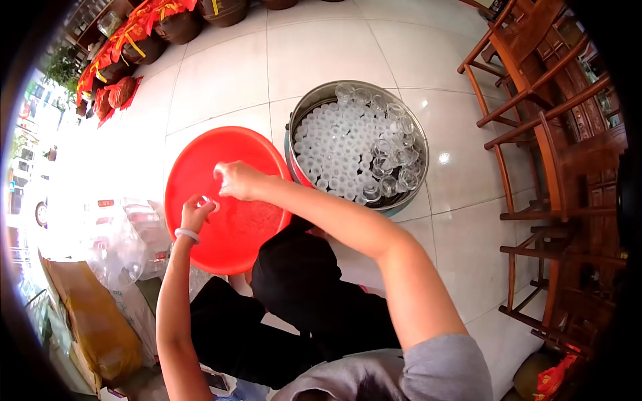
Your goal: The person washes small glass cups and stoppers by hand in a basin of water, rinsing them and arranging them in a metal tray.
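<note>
Over a large red basin (257,148), my left hand (196,212) is closed on a small clear cup (211,205), with a pale bracelet around the wrist. My right hand (235,180) is above the same basin, to the right of my left hand and a little farther away. Its fingers are bent, and whether something small is between them is too hard to see. To the right of the basin, a round metal tray (422,144) holds several small translucent cups (341,147) in packed rows, and several clear glass pieces (401,156) along its right side.
Wooden chairs (528,100) line the right side. Dark jars with red cloths (140,30) stand at the back left. Plastic bags (117,244) and a brown wrapped package (100,321) lie at the left. The floor (321,53) is white tile.
</note>
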The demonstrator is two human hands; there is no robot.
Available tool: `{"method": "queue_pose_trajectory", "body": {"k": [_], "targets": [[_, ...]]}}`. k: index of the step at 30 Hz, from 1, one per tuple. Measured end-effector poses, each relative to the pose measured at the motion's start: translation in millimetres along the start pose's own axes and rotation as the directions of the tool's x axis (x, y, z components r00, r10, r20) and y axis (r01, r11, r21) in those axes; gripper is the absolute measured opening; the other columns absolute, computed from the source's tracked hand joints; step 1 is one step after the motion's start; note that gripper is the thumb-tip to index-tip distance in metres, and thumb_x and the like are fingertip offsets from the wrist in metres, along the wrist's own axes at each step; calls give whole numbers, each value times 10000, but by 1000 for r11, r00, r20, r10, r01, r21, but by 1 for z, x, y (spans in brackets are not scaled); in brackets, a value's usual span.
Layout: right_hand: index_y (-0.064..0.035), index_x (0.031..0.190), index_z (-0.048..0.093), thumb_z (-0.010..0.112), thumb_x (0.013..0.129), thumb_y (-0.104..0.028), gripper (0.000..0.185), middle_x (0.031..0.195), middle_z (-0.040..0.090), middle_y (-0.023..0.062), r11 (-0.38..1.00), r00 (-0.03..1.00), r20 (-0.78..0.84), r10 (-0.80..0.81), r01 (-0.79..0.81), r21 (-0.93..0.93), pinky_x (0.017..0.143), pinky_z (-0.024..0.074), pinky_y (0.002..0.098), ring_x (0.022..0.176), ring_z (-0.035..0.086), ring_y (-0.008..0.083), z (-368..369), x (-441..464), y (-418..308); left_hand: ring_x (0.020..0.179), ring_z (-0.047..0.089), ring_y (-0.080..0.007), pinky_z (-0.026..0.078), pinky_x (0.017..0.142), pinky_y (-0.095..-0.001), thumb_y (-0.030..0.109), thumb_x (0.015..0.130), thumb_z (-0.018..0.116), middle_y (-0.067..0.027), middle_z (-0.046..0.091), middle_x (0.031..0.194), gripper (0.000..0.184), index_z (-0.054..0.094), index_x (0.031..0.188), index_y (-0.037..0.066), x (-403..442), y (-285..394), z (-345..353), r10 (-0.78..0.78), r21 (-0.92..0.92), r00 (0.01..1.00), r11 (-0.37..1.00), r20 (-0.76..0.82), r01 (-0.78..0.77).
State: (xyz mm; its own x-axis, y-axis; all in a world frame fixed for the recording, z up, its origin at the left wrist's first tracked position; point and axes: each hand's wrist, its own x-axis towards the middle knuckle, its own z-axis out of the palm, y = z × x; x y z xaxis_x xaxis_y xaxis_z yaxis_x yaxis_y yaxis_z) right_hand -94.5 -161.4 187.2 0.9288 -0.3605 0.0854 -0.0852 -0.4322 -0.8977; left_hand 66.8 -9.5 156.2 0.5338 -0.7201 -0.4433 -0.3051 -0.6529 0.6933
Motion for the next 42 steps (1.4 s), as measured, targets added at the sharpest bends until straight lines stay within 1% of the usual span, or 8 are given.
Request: {"method": "queue_pose_trajectory", "body": {"k": [2, 4, 6, 13, 19, 27, 33, 42], "targets": [[-10, 894, 578, 686, 700, -167, 272, 764, 621, 147, 989, 990, -135, 40, -19, 150, 657, 488, 327, 710, 617, 224, -33, -22, -11, 557, 562, -141, 457, 531, -307, 244, 646, 689, -92, 597, 630, 321, 611, 867, 24, -13, 32, 7, 301, 328, 930, 918, -210, -223], [-11, 947, 566, 686, 716, -187, 314, 737, 615, 111, 987, 988, -152, -35, 58, 149, 630, 479, 296, 681, 598, 175, -77, -48, -7, 561, 544, -111, 439, 516, -282, 244, 665, 697, -64, 563, 600, 341, 586, 887, 10, -16, 74, 9, 293, 278, 943, 929, -155, -244], [-4, 945, 561, 688, 707, -170, 316, 754, 620, 77, 942, 963, -170, 207, -150, 300, 581, 475, 252, 644, 586, 125, -121, -79, -3, 571, 533, -116, 437, 526, -277, 264, 663, 713, -51, 535, 592, 410, 555, 928, -5, -10, 112, 17, 352, -36, 921, 931, -167, -363], [0, 1013, 527, 614, 740, -123, 311, 763, 564, 34, 830, 823, -214, 525, -441, 342, 513, 406, 226, 606, 486, 81, -190, -176, 25, 700, 611, -242, 486, 631, -326, 322, 651, 688, -146, 627, 759, 518, 532, 1047, 26, 34, 220, 97, 566, 273, 822, 801, -55, -533], [-14, 943, 567, 661, 681, -167, 317, 806, 599, 72, 863, 780, -387, 493, -382, 329, 681, 461, 283, 750, 567, 151, -213, -195, 48, 1032, 501, -253, 324, 896, -440, 294, 646, 666, -102, 565, 1029, 479, 578, 1087, 129, 85, 272, 170, 641, 620, 755, 538, 139, -571], [-24, 917, 567, 663, 675, -175, 301, 845, 611, 127, 886, 715, -564, 413, -460, 65, 715, 464, 328, 790, 593, 238, -233, -200, 76, 983, 483, -239, 286, 909, -431, 207, 599, 707, -84, 552, 951, 457, 567, 1017, 85, 110, 282, 200, 756, 748, 597, 227, 268, -624], [-19, 946, 564, 658, 687, -173, 316, 873, 608, 156, 903, 716, -600, 356, -430, 23, 733, 462, 346, 817, 594, 277, -234, -197, 87, 936, 504, -234, 286, 923, -427, 147, 614, 664, -92, 562, 880, 284, 582, 871, 60, 112, 272, 206, 806, 745, 527, 173, 269, -644], [-16, 943, 570, 651, 705, -143, 281, 862, 606, 149, 914, 731, -607, 312, -404, -18, 723, 464, 350, 810, 592, 275, -235, -207, 88, 942, 498, -240, 288, 917, -416, 128, 605, 656, -78, 554, 902, 420, 523, 996, 52, 116, 267, 211, 831, 761, 506, 169, 232, -626]]}}
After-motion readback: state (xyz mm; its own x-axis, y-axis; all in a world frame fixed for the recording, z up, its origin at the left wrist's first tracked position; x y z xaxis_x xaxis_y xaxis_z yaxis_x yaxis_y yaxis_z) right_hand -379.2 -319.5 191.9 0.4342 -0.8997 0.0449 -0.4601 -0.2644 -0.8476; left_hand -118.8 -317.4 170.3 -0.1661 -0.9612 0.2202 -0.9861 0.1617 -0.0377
